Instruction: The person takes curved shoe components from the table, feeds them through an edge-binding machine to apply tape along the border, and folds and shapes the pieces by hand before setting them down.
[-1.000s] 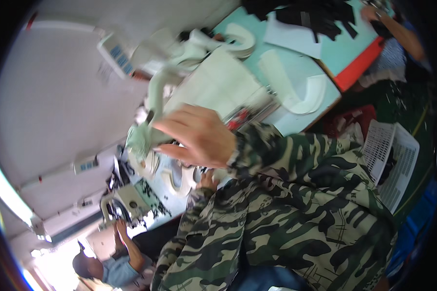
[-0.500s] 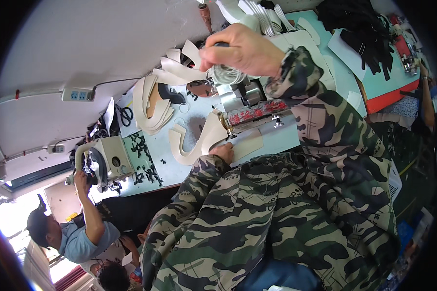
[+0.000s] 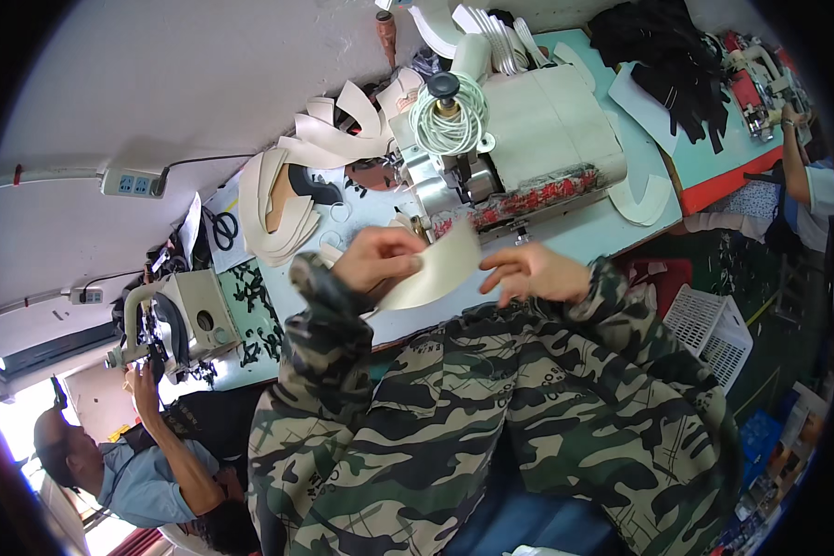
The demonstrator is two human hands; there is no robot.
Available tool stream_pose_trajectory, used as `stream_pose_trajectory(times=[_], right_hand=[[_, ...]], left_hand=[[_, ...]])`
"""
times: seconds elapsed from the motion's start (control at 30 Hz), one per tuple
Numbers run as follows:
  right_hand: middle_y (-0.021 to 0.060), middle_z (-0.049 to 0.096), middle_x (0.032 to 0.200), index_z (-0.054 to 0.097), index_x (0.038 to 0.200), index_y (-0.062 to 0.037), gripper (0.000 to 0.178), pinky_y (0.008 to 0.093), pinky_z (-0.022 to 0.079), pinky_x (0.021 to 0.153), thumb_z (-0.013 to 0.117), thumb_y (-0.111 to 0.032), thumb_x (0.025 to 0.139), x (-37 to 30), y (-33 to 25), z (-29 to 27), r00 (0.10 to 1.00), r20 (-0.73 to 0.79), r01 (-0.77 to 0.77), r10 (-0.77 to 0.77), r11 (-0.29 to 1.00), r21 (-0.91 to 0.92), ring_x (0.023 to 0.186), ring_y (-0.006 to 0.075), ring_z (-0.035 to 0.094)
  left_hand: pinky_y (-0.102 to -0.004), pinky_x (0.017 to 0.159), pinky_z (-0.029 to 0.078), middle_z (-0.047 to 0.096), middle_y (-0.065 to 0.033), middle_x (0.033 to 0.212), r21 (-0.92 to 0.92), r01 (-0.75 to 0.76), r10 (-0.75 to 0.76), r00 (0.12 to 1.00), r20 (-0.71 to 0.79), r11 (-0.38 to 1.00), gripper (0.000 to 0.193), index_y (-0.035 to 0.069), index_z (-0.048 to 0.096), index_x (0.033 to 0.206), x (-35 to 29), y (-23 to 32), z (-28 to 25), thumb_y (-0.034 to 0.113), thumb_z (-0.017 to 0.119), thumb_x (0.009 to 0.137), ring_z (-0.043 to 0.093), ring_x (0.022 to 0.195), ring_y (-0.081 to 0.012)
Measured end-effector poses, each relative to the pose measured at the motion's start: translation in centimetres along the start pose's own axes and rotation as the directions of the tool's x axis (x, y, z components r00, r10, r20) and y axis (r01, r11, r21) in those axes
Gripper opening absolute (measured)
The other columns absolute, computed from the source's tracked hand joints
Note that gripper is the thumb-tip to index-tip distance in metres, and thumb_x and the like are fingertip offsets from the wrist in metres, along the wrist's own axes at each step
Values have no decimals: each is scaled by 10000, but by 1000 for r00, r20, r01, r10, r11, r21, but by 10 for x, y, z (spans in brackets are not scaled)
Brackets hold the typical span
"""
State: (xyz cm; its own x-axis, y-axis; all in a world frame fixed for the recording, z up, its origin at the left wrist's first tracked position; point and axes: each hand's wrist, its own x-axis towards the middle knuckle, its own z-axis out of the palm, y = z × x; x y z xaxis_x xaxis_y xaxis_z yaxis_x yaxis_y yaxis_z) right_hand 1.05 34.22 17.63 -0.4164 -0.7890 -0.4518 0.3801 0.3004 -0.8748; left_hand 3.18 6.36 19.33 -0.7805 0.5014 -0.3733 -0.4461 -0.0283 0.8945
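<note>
My left hand (image 3: 378, 258) pinches a curved cream strip (image 3: 442, 269), held up in front of the machine and slightly smeared by motion. Beside the strip's right end hovers my right hand (image 3: 539, 274), fingers apart and holding nothing. Just beyond both hands stands a cream sewing-type machine (image 3: 551, 120) with worn red paint along its near lower edge. A coil of pale cord (image 3: 448, 116) rings the post under its black knob (image 3: 443, 86). Whether the strip touches the machine cannot be told.
Stacked cream curved pieces (image 3: 273, 208) lie left of the machine, near black scissors (image 3: 223, 232). A finished-looking curved piece (image 3: 641, 199) lies to the right. A co-worker (image 3: 148, 463) works at another machine (image 3: 199, 315) at left. A white plastic crate (image 3: 711, 334) stands at right.
My right hand has left the knob and cord coil and come down toward me. My left hand has risen from the tabletop beside the machine and now holds the curved strip up.
</note>
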Motion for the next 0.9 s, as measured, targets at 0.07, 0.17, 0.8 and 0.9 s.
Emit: stream_pose_trajectory(times=[0.07, 0.17, 0.8, 0.9], right_hand=[[109, 587, 1000, 464, 1157, 20, 399, 251, 467, 639, 533, -198, 830, 10, 17, 14, 977, -27, 206, -210, 908, 366, 790, 165, 601], [91, 578, 960, 480, 1116, 2, 336, 263, 463, 618, 548, -137, 818, 19, 29, 9, 947, -278, 299, -163, 764, 571, 748, 166, 587], [188, 562, 635, 610, 830, -6, 174, 342, 439, 532, 552, -160, 773, 38, 32, 20, 519, -790, 203, -326, 945, -256, 570, 332, 569], [187, 559, 628, 608, 836, -3, 173, 347, 441, 532, 552, -154, 771, 40, 33, 24, 509, -790, 218, -342, 939, -266, 560, 325, 571]], left_hand=[[-168, 612, 412, 578, 12, 774, 139, 88, -103, 990, 101, 986, 149, -18, 590, 937, 24, 1, -1, 38, 603, 799, 508, 667, -34], [-164, 594, 391, 550, 29, 745, -18, 82, -77, 982, 174, 996, 132, -9, 585, 924, 35, 3, 7, 70, 590, 818, 485, 651, -22], [-207, 375, 351, 521, 46, 632, 461, 528, -516, 841, -165, 713, 150, 76, 586, 884, 90, 21, -29, 208, 520, 856, 432, 430, -51], [-220, 311, 313, 505, 35, 588, 544, 500, -458, 860, -224, 674, 182, 106, 588, 896, 88, 21, -31, 272, 534, 844, 398, 363, -65]])
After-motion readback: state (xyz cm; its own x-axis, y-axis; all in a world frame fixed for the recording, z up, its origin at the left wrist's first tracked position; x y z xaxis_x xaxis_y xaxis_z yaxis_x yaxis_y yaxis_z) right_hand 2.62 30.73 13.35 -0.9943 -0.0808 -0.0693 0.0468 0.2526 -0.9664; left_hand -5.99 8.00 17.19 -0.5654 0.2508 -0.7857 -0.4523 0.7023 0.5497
